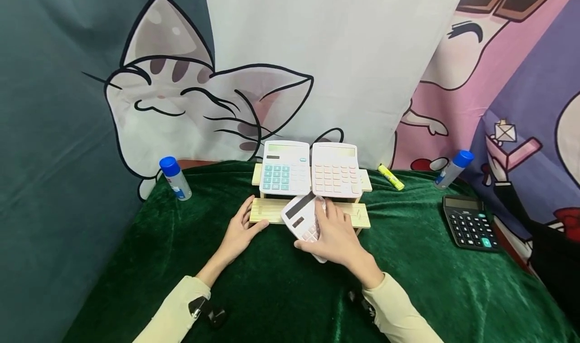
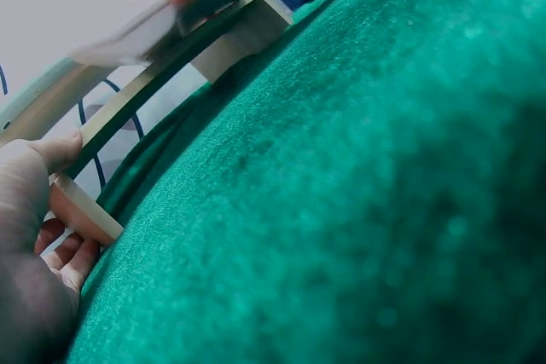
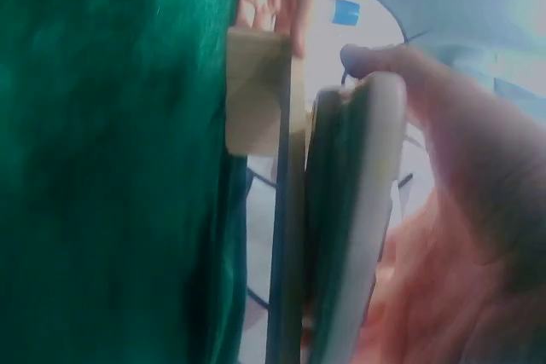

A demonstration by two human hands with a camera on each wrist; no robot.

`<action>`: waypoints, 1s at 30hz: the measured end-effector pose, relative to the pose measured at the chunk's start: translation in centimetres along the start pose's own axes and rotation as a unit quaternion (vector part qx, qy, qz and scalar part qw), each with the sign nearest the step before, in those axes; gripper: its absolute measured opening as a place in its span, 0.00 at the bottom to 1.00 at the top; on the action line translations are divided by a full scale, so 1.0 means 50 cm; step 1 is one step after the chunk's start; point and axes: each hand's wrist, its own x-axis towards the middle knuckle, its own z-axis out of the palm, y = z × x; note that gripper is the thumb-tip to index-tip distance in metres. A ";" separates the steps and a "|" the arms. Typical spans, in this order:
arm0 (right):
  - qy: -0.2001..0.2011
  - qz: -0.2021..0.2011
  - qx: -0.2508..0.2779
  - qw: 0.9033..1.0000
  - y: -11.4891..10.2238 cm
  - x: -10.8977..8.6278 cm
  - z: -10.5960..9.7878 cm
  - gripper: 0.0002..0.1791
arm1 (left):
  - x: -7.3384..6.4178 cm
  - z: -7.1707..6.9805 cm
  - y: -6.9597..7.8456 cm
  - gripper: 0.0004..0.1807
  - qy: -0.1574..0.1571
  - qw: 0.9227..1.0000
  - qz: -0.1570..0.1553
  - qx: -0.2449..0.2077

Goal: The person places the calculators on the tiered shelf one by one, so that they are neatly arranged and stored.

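Observation:
My right hand point(image 1: 337, 234) grips a white calculator point(image 1: 297, 213) with pale pink keys, thumb on one long edge and fingers across the other. This calculator is turned at an angle over the lower step of a two-step wooden stand point(image 1: 267, 211); whether it touches the wood I cannot tell. At the lower step's left end, my left hand point(image 1: 237, 234) holds the stand. The left wrist view shows the thumb on the board and fingers curled by its end block point(image 2: 85, 210). On the upper step lean a white calculator with teal keys point(image 1: 285, 169) and another with pink keys point(image 1: 335, 170).
A blue-capped bottle point(image 1: 175, 179) stands at the left. Toward the right are a yellow tube point(image 1: 391, 177), a second blue-capped bottle point(image 1: 454, 169) and a black calculator point(image 1: 470, 223). Green velvet cloth point(image 1: 281, 287) covers the table; a cartoon curtain point(image 1: 362, 56) hangs close behind the stand.

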 end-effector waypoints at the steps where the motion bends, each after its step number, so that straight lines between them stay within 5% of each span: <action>1: 0.007 0.010 0.000 1.000 -0.008 0.002 0.003 0.68 | 0.000 0.000 0.001 0.49 0.000 1.000 0.002 0.000; 6: 0.041 0.032 -0.016 0.999 -0.045 0.016 0.019 0.66 | 0.003 -0.001 0.005 0.49 -0.006 1.000 0.012 -0.006; 17: 0.083 -0.021 -0.008 0.996 -0.063 0.018 0.014 0.45 | -0.001 -0.011 0.011 0.49 -0.003 1.000 0.016 -0.007; 21: 0.037 -0.041 0.014 0.998 -0.057 0.009 0.001 0.45 | 0.001 -0.008 0.004 0.49 -0.002 1.000 0.010 -0.004; 26: -0.049 -0.084 0.014 0.995 -0.043 -0.005 -0.020 0.57 | 0.003 -0.003 -0.004 0.48 -0.004 1.000 0.008 -0.005; 30: -0.049 -0.096 0.000 0.994 -0.037 -0.003 -0.019 0.57 | 0.005 0.001 -0.008 0.48 -0.007 1.000 0.011 -0.004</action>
